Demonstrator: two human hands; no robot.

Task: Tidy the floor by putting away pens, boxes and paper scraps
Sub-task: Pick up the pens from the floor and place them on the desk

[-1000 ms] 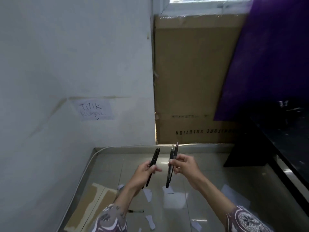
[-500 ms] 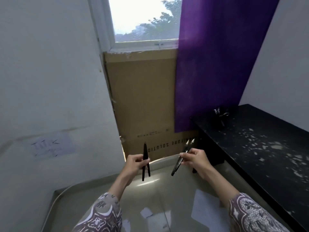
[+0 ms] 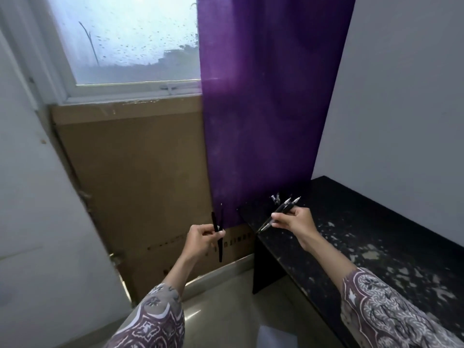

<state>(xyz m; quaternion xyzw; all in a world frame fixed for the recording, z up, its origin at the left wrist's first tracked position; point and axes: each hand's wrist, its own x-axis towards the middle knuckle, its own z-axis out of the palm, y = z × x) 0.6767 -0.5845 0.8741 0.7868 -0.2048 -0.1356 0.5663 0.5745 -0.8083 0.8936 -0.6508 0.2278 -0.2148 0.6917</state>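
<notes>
- Left hand curled round two black pens, held almost straight up.
- Right hand pinching a small bunch of dark pens, tips pointing up and right, just over the near corner of the black table.
- Moved up from low over the floor and off to the right, toward the table.
- Probably about to be set down there, by a small dark thing at the back; too blurry to name.
- One paper scrap left on the floor, so more to pick up.
</notes>
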